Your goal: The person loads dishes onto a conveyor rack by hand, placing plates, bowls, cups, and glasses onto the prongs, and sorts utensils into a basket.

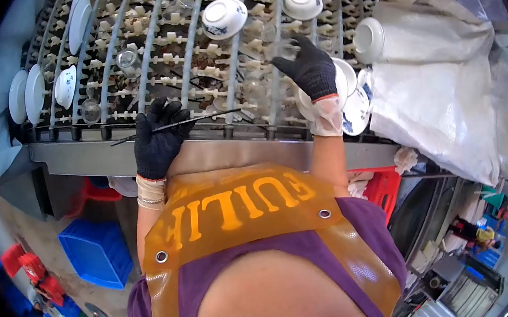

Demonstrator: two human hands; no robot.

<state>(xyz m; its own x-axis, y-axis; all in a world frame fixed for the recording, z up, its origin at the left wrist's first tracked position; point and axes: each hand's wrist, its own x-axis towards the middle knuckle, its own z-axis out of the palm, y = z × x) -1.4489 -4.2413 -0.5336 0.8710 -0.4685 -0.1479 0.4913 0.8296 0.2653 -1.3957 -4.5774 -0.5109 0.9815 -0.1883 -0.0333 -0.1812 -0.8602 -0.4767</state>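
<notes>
My left hand (160, 141), in a black glove, is closed around a thin dark chopstick (214, 114) at the near edge of the slatted conveyor (154, 41). The stick lies crosswise, both ends showing. My right hand (309, 69), gloved the same way, reaches over the belt with thumb and fingers apart. Nothing shows in its grasp. A clear glass, partly hidden, is close to its fingertips. White plates (345, 77) and a blue-patterned dish (357, 108) rest beside and below the right wrist. Ahead of it are a patterned bowl (225, 18) and another bowl (303, 3).
Clear glasses (128, 60) and food scraps lie among the belt's pegs. White plates (35, 94) and a small bowl (66, 86) stand at the left. A bowl (368, 37) sits by white plastic sheeting (437, 104). A metal ledge (89, 158) runs along the front; a blue crate (96, 254) is below.
</notes>
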